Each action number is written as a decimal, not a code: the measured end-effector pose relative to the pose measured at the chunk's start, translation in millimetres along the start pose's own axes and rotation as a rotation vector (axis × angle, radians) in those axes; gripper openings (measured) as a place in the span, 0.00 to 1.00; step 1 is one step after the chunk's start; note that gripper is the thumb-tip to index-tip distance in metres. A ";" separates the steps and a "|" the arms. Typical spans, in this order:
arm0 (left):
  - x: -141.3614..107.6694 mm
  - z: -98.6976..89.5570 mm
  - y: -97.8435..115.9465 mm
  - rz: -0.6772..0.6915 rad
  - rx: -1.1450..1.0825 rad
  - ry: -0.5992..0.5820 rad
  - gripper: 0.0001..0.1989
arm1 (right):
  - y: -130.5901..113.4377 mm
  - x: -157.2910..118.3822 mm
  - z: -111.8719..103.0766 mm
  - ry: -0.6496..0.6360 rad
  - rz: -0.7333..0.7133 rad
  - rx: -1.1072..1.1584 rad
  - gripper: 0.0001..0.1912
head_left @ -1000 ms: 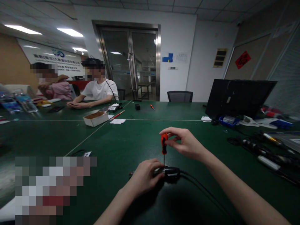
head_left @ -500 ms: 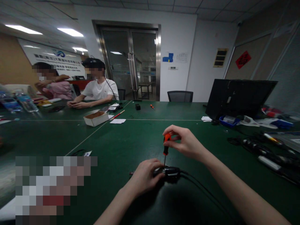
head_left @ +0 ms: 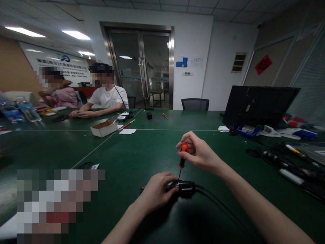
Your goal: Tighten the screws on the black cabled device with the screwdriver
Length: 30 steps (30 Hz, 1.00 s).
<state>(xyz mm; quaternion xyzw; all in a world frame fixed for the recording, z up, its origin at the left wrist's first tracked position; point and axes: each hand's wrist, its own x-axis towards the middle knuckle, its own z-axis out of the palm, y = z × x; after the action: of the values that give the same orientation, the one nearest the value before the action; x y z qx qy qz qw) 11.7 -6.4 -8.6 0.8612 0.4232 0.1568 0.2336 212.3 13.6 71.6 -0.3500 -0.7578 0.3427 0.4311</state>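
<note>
My right hand (head_left: 196, 149) pinches the orange-and-black handle of a screwdriver (head_left: 182, 162) between thumb and fingers. The shaft points down, slightly tilted, and its tip meets the top of a black corded device (head_left: 187, 188). Wrapped around the left part of that device, my left hand (head_left: 161, 188) holds it low over or on the green table (head_left: 142, 159). A black cord (head_left: 215, 200) runs off its right end. Much of the device lies hidden under my left fingers, so its exact kind does not show.
A white open box (head_left: 104, 129), a red pencil (head_left: 127, 124) and paper lie ahead left. Another small screwdriver (head_left: 165, 116) and a black block (head_left: 149, 116) are farther off. At right stand a monitor (head_left: 259, 106) and tangled cables (head_left: 284, 166). Two people sit at far left.
My right hand has shifted slightly, its fingers looser around the handle, and the screwdriver's top leans a little more to the right. My left hand and the device stay put.
</note>
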 end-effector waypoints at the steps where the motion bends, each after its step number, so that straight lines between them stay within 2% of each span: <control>1: 0.0 0.0 0.2 0.000 0.003 0.000 0.11 | 0.2 0.1 -0.3 -0.009 0.005 0.004 0.15; 6: -0.1 0.1 0.8 0.003 0.014 -0.006 0.11 | -0.2 0.4 -2.8 -0.023 -0.056 -0.039 0.09; 9: 0.4 1.1 -0.8 0.006 0.021 -0.005 0.11 | -1.9 0.1 -4.4 -0.016 -0.112 -0.121 0.13; 11: 0.7 1.5 -1.8 0.008 0.022 -0.004 0.11 | -3.1 -0.3 -4.6 -0.036 -0.105 -0.122 0.14; 15: 0.3 0.5 -1.0 0.000 0.016 0.000 0.11 | -3.1 -1.1 -2.2 -0.047 -0.046 -0.086 0.10; 21: -0.3 -1.8 1.6 -0.011 0.000 -0.015 0.11 | -2.0 -1.5 -0.7 -0.013 -0.025 -0.027 0.15; 24: -0.1 -1.8 1.6 -0.013 0.014 -0.025 0.12 | -3.2 -1.4 -2.2 -0.036 0.015 0.002 0.13; 27: -0.1 -1.7 1.7 -0.016 0.021 -0.020 0.12 | -4.3 -1.2 -4.0 -0.033 -0.034 -0.043 0.10; 30: -0.3 -1.8 1.6 -0.009 0.012 -0.011 0.12 | -5.4 -1.3 -5.0 -0.033 -0.091 -0.122 0.13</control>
<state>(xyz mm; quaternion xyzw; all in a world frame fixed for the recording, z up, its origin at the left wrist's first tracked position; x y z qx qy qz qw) 11.7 -6.9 -6.3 0.8617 0.4266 0.1483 0.2314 216.1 10.8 77.5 -0.3349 -0.7994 0.2816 0.4117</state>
